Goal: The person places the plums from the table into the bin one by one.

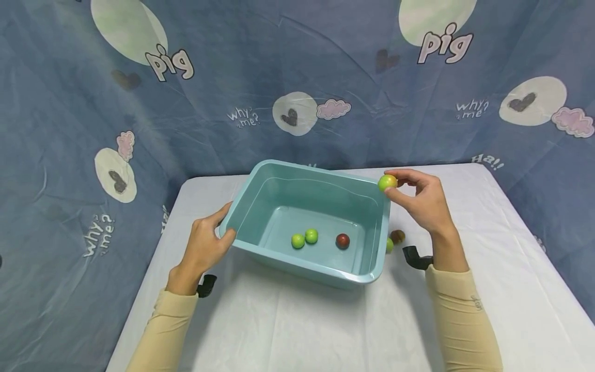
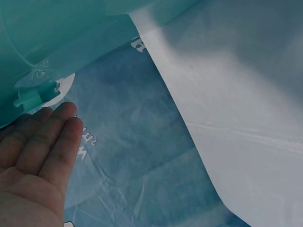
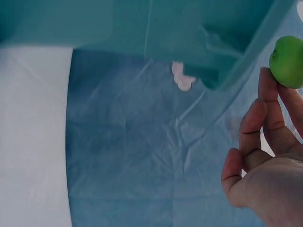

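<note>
Left hand (image 1: pixel 202 243) grips the teal rectangular plastic tub (image 1: pixel 321 192); right hand (image 1: pixel 423 201) pinches a round yellow-green fruit (image 1: pixel 386 182), best held lightly.

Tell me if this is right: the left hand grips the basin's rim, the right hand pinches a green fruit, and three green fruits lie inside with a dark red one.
Wrong count: the head view shows two green fruits inside the teal basin with the dark red one. The rest stands.

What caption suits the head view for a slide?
Left hand grips a teal basin; right hand pinches a yellow-green fruit near the basin's corner.
</note>
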Demonstrator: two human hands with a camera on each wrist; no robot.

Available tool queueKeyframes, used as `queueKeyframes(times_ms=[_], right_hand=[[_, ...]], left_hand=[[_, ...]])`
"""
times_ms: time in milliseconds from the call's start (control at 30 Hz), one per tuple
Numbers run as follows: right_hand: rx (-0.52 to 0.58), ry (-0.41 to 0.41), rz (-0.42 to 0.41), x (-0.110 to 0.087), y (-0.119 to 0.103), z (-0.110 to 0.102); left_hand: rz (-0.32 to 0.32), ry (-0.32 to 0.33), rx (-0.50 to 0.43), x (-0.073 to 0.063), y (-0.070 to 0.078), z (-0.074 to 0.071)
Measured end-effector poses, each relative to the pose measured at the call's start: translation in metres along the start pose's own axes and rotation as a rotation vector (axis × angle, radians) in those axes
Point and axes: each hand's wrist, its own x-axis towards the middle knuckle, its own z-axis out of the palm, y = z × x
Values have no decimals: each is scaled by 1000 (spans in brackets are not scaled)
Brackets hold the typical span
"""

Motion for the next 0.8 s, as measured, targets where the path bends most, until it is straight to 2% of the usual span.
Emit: queueKeyframes(times_ms=[233, 500, 800], right_hand=[[-12, -79, -4, -2, -25, 16], [-50, -117, -1, 2, -9, 22], [-92, -154, 3, 3, -9, 27]], left_hand=[[-5, -6, -5, -1, -1, 0], [8, 8, -10, -1, -3, 1], [11, 12, -20, -2, -3, 2]])
